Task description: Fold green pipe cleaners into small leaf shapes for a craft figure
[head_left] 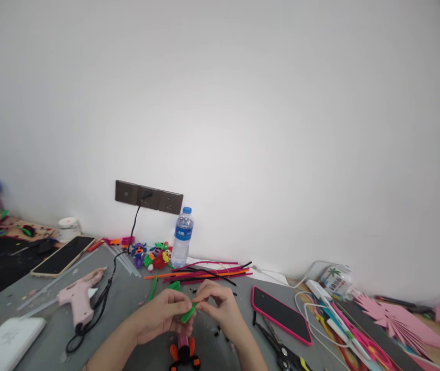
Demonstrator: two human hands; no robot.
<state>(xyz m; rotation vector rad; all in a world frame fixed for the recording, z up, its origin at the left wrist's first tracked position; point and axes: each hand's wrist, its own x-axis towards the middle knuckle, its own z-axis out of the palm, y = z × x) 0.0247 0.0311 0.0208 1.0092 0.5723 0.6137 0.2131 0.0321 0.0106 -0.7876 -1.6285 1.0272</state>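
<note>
A short bent piece of green pipe cleaner (187,315) is pinched between my two hands over the mat. My left hand (161,315) closes its thumb and fingers on it from the left. From the right, my right hand (220,308) pinches its end with thumb and forefinger. Just below my left fingers is a small pipe-cleaner figure (183,353) in pink, black and orange; whether that hand touches it I cannot tell. Behind the hands lie another green pipe cleaner (152,288) and a pile of pink, orange and black pipe cleaners (212,272).
On the left lie a pink glue gun (78,299), a white box-shaped device (9,342) and a phone (64,255). A water bottle (183,239) stands by the wall beside several small figures (160,256). To the right are a pink-cased phone (281,315), scissors (281,350) and cables.
</note>
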